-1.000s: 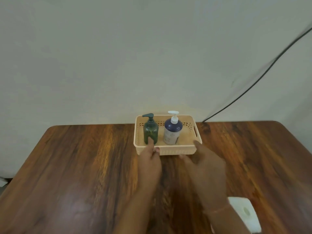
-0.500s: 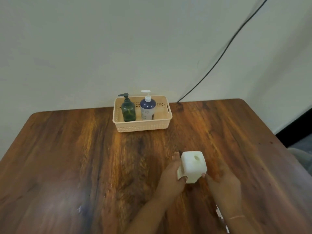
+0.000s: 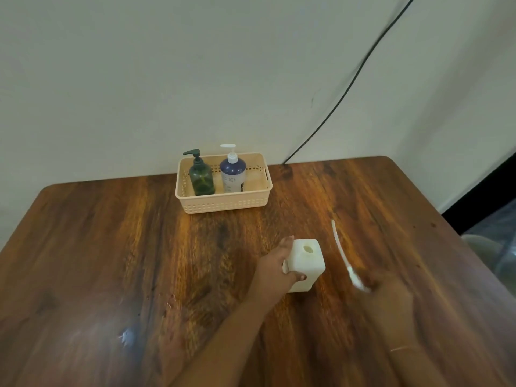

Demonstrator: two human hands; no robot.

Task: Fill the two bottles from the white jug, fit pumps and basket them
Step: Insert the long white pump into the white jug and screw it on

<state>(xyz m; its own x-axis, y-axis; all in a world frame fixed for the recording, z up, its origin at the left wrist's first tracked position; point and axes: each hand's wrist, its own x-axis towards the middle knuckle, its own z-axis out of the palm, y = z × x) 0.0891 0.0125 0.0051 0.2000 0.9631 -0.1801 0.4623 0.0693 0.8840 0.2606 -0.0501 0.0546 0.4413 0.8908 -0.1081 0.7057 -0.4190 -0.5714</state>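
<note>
Brown wood makes up the table [image 3: 111, 261], and the white jug [image 3: 305, 265] stands upright on it, near the front and a bit to the right. The hole in its top is open.

The left hand [image 3: 279, 270] comes in from below, with the arm stretched forward across the table. Its fingers are wrapped around the left side of the jug, and the thumb presses on the near face. It is holding the jug.

The right hand [image 3: 388, 289] is to the right of the jug and apart from it. It is blurry. Its fingers are closed on the fat end of a white pump [image 3: 344, 258], and the thin tube of the pump points up and away, toward the back of the table. The blur hides how the fingers sit, so this may be a pinch or a full grip.

Half a second ago the right hand sat close against the right side of the jug, and no pump showed. Now the hand has moved out to the right, and the pump is up in it. The left hand still grips the jug in about the same way.

The basket [image 3: 226, 203] sits at the back of the table, near the wall. Inside it stand the green bottle [image 3: 201, 180] and the blue bottle [image 3: 233, 174], side by side, each with a pump on top. They have not moved. A black cable [image 3: 346, 93] runs down the wall.
</note>
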